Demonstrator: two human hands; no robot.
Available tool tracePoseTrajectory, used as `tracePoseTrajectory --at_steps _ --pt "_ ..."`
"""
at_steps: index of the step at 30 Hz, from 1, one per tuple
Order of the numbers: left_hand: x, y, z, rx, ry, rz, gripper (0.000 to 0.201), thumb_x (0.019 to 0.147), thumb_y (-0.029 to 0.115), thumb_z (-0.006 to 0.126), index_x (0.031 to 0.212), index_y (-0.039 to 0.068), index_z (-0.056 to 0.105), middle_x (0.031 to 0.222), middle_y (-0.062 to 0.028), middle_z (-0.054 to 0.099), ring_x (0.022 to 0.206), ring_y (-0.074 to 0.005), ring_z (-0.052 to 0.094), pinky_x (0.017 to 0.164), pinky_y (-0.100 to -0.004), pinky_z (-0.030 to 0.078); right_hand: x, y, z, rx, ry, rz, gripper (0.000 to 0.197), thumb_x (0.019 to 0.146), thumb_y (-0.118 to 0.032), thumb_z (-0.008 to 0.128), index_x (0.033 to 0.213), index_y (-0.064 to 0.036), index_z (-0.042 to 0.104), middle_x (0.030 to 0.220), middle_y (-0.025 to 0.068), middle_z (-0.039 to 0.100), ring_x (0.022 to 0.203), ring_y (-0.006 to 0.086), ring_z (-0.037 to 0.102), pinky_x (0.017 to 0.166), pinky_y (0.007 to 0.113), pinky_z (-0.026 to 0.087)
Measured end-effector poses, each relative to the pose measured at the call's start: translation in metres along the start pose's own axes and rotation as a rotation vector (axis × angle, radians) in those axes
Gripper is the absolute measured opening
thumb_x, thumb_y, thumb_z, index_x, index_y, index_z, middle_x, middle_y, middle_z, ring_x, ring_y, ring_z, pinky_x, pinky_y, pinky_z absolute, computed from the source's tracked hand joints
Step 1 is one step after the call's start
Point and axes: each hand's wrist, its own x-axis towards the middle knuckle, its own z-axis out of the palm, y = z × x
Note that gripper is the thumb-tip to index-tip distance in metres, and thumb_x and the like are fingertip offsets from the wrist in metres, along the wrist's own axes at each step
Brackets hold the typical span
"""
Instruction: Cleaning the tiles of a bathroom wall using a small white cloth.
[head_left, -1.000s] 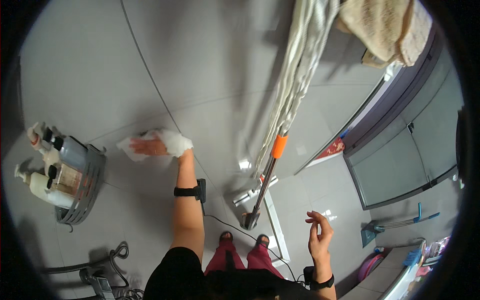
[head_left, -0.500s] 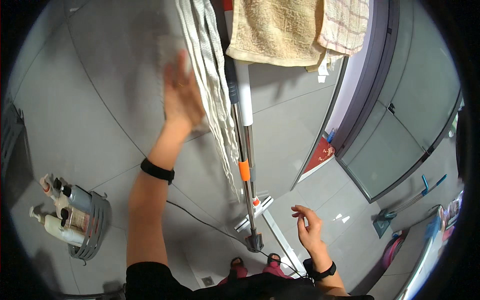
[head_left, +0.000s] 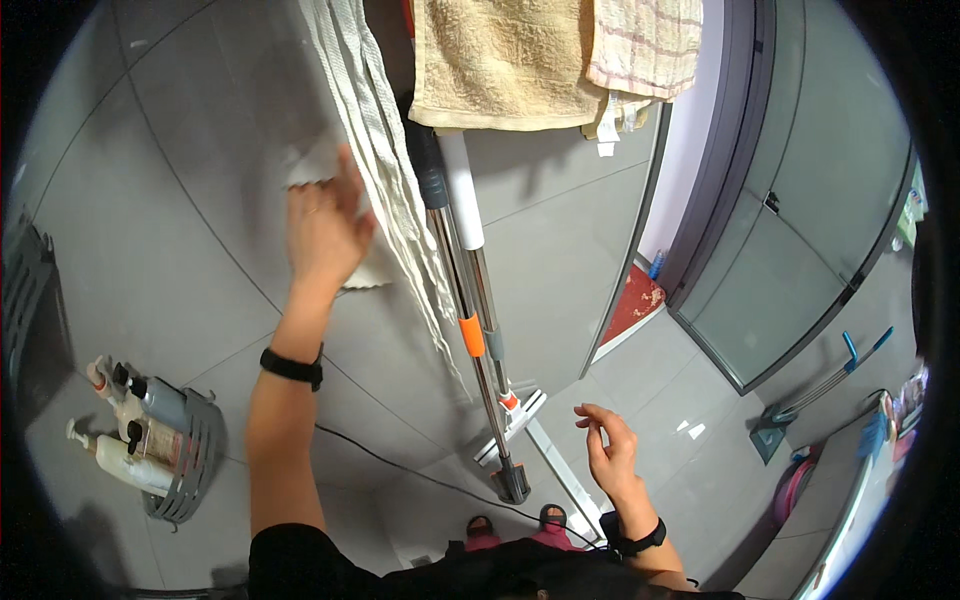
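Note:
Against the grey tiled wall, my left hand is closed on a thin whitish cloth, its fingers bent and slightly blurred. Part of the cloth shows above the knuckles and part below the palm. Just right of this hand hang long white woven strips. My right hand hovers low at the right, fingers loosely bent and apart, with nothing in it. Both wrists wear black bands.
Right of the strips are two long poles, a squeegee-like head, and yellow towels. A grey wall basket holds several pump bottles at lower left. A dark cable crosses low. A glass door stands right.
My left hand has shifted left and slightly down with the cloth, its fingers now more bent. The view has moved a little; my right hand stays nearly as it was.

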Motion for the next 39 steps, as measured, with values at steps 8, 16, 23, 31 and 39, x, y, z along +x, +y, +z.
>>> tracePoseTrajectory --at_steps 8,16,23,31,39 --pt "-0.092 -0.114 -0.045 0.78 0.609 -0.153 0.05 0.09 0.025 0.04 0.134 0.005 0.03 0.143 -0.0146 0.022 0.128 -0.0333 0.026 0.104 -0.0435 0.02 0.014 -0.014 -0.012 0.031 -0.02 -0.062 0.027 0.077 0.01 0.046 0.1 0.0008 0.057 0.094 0.012 0.064 0.075 0.0206 0.062 0.07 0.029 0.047" --pt "-0.135 -0.019 -0.06 -1.376 1.118 -0.375 0.05 0.092 0.035 0.027 0.129 0.002 0.034 0.124 -0.0149 0.044 0.112 -0.03 0.046 0.097 -0.0451 0.037 0.038 -0.061 0.014 0.314 -0.235 -0.168 0.028 0.08 0.002 0.047 0.107 0.0009 0.055 0.095 0.0117 0.064 0.079 0.0203 0.061 0.073 0.031 0.047" --pt "-0.147 0.051 -0.014 -2.172 0.342 0.044 0.052 0.089 0.03 0.034 0.135 0.009 0.027 0.137 -0.0121 0.033 0.126 -0.0304 0.031 0.1 -0.0518 0.031 0.061 -0.107 0.003 0.587 -0.189 -0.348 0.031 0.08 0.004 0.045 0.11 0.0023 0.054 0.107 0.0148 0.06 0.088 0.0204 0.06 0.077 0.031 0.045" --pt "-0.139 0.107 0.019 -2.215 0.192 -0.304 0.052 0.089 0.033 0.027 0.132 0.004 0.029 0.13 -0.0188 0.039 0.114 -0.0359 0.045 0.091 -0.0492 0.043 0.075 -0.119 0.006 0.416 -0.096 -0.613 0.036 0.073 0.012 0.042 0.105 0.0045 0.054 0.106 0.0154 0.057 0.083 0.0209 0.057 0.071 0.03 0.044" --pt "-0.139 0.118 0.051 -2.09 0.023 -0.41 0.053 0.089 0.034 0.03 0.132 0.004 0.03 0.131 -0.0186 0.037 0.116 -0.0363 0.042 0.092 -0.0492 0.04 0.07 -0.09 0.01 0.512 0.263 -0.48 0.032 0.072 0.017 0.042 0.098 0.0035 0.055 0.104 0.0165 0.051 0.08 0.0177 0.053 0.066 0.024 0.044"
